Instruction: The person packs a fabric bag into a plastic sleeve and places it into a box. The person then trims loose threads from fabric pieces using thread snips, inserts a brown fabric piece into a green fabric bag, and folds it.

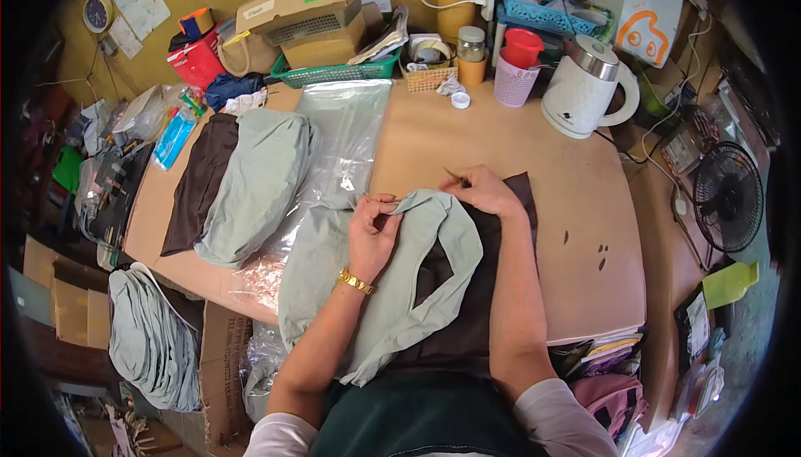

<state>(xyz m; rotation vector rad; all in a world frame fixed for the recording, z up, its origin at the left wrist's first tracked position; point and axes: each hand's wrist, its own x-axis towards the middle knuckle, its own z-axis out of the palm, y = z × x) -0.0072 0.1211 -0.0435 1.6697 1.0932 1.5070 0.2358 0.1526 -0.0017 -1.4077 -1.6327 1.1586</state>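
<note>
A pale grey-green cloth garment [455,244] lies in front of me, with a looped band and a gap through it. My left hand [375,227] is closed, pinching the band's upper edge between thumb and fingers; a gold bracelet is on that wrist. Just right of the band, my right hand [488,192] is closed around something small, with a thin dark tip showing by the fingertips; its kind is unclear. Under the garment and my right forearm is dark brown cloth [519,194]. Left of these lie a folded grey-green cloth piece [260,173] and a brown one [196,181].
Clear plastic sheets [346,123] lie on the brown-covered table [584,307]. A white electric kettle [580,90], a pink cup [516,81] and a green basket [334,73] stand at the back. A stack of grey-green cloth [154,344] is at lower left, a black fan [727,196] at right.
</note>
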